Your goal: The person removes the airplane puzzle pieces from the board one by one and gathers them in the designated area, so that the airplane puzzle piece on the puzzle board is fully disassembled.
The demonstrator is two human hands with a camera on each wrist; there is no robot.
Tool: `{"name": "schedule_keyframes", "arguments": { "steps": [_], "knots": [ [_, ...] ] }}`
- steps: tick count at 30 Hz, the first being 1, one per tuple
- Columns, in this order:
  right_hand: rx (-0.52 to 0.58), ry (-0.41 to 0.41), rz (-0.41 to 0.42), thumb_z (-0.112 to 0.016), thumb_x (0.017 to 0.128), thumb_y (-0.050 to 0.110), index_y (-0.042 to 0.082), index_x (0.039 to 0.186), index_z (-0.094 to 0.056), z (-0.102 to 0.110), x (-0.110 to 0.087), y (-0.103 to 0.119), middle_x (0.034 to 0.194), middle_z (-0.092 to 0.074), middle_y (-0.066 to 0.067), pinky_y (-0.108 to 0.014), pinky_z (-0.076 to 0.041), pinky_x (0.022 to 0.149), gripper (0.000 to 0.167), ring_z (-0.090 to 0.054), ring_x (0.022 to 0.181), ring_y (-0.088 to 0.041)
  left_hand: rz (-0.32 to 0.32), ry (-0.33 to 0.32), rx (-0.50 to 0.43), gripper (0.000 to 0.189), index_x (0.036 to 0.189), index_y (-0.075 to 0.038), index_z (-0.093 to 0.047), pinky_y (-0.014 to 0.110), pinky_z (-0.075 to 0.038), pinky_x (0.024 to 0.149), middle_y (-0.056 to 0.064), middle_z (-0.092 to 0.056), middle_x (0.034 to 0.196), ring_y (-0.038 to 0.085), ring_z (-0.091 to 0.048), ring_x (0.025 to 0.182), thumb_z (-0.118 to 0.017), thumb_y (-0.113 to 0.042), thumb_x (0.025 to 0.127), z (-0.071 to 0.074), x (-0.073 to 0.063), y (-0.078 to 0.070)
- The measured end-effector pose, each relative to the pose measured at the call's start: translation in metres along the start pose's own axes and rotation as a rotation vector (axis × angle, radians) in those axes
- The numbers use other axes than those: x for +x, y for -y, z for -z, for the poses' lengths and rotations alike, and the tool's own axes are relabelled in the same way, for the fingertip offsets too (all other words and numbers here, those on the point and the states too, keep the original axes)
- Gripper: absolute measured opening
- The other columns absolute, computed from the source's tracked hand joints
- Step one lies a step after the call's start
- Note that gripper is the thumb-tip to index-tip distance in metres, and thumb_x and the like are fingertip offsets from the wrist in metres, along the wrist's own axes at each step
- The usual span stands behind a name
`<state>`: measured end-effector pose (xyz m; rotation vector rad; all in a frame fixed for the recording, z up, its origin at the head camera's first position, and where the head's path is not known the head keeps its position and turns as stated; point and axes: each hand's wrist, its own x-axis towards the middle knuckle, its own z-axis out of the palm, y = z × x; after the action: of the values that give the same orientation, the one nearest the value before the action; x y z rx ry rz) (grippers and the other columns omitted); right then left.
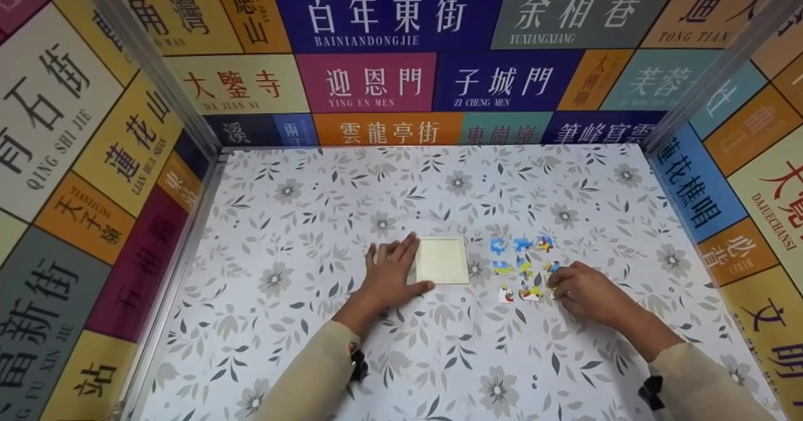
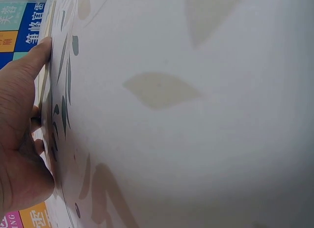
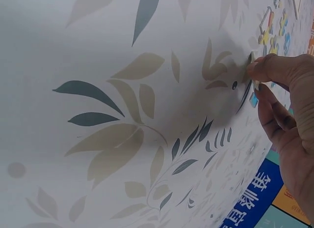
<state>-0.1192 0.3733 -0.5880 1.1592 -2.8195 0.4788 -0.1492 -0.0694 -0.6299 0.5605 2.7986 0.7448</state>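
A small square cream puzzle tray [image 1: 443, 261] with a raised rim lies flat on the table. My left hand [image 1: 390, 277] rests at its left side, fingers spread along the edge and thumb at the lower corner. To the tray's right lie several colourful jigsaw pieces [image 1: 524, 268] in loose rows, blue ones at the back, yellow and red ones nearer. At the right end of these rows, my right hand [image 1: 586, 294] pinches a jigsaw piece [image 3: 255, 83] between thumb and fingertips, close over the table. Most of that piece is hidden by the fingers.
A white floral-patterned cloth [image 1: 301, 233] covers the table. Panels with large printed characters [image 1: 370, 82] enclose it at the back and both sides. Dark straps [image 1: 359, 363] sit on both sleeves near the wrists.
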Motion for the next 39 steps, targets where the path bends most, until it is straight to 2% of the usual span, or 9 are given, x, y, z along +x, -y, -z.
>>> {"name": "schedule_keyframes", "arguments": {
  "steps": [5, 10, 14, 29, 35, 39],
  "knots": [
    [-0.006, 0.0, -0.016, -0.087, 0.078, -0.009, 0.01, 0.081, -0.085, -0.0017, -0.0018, 0.0007, 0.103, -0.081, -0.003, -0.045, -0.06, 0.077, 0.019, -0.069, 0.092, -0.027, -0.004, -0.01, -0.005, 0.101, 0.176, -0.011, -0.029, 0.078, -0.012, 0.13, 0.006, -0.028, 0.185, 0.039, -0.035, 0.16, -0.07, -0.063, 0.1, -0.0019, 0.0008, 0.0007],
    [-0.027, -0.059, 0.048, -0.088, 0.076, -0.013, 0.008, 0.08, -0.085, -0.0056, -0.0032, 0.0005, 0.102, -0.08, -0.003, -0.044, -0.062, 0.076, 0.022, -0.072, 0.09, -0.026, 0.009, 0.006, -0.002, 0.102, 0.177, -0.014, -0.027, 0.076, -0.01, 0.131, 0.003, -0.026, 0.186, 0.038, -0.033, 0.162, -0.068, -0.066, 0.1, -0.0012, -0.0002, -0.0015],
    [-0.039, -0.085, 0.069, -0.091, 0.075, -0.013, 0.007, 0.081, -0.085, -0.0082, -0.0037, 0.0001, 0.101, -0.08, -0.003, -0.043, -0.062, 0.074, 0.022, -0.072, 0.089, -0.026, 0.02, 0.016, 0.02, 0.102, 0.178, -0.016, -0.026, 0.075, -0.01, 0.132, 0.001, -0.024, 0.186, 0.037, -0.032, 0.162, -0.066, -0.069, 0.1, 0.0004, 0.0002, -0.0022],
    [-0.04, -0.025, -0.008, -0.089, 0.081, -0.009, 0.009, 0.087, -0.086, -0.0062, -0.002, 0.0034, 0.103, -0.08, -0.002, -0.046, -0.062, 0.078, 0.019, -0.074, 0.09, -0.026, 0.016, 0.018, 0.032, 0.102, 0.177, -0.015, -0.028, 0.075, -0.013, 0.132, 0.001, -0.024, 0.186, 0.038, -0.034, 0.162, -0.066, -0.07, 0.1, 0.0006, 0.0025, -0.0013],
    [-0.065, -0.057, -0.033, -0.09, 0.081, -0.007, 0.019, 0.097, -0.084, -0.0064, -0.0013, 0.0041, 0.102, -0.08, 0.004, -0.049, -0.056, 0.076, 0.031, -0.072, 0.088, -0.02, 0.01, 0.008, 0.042, 0.102, 0.177, -0.015, -0.029, 0.075, -0.013, 0.132, 0.001, -0.025, 0.186, 0.037, -0.035, 0.161, -0.066, -0.071, 0.1, -0.0005, 0.0035, -0.0007],
    [-0.056, -0.041, -0.082, -0.089, 0.08, -0.01, 0.024, 0.099, -0.082, -0.0044, -0.0024, 0.0073, 0.103, -0.079, 0.009, -0.055, -0.052, 0.082, 0.04, -0.073, 0.091, -0.02, 0.004, 0.004, 0.033, 0.102, 0.177, -0.016, -0.03, 0.075, -0.013, 0.132, 0.002, -0.026, 0.186, 0.037, -0.036, 0.16, -0.066, -0.071, 0.099, -0.0015, 0.0039, -0.0001]
  ]
}}
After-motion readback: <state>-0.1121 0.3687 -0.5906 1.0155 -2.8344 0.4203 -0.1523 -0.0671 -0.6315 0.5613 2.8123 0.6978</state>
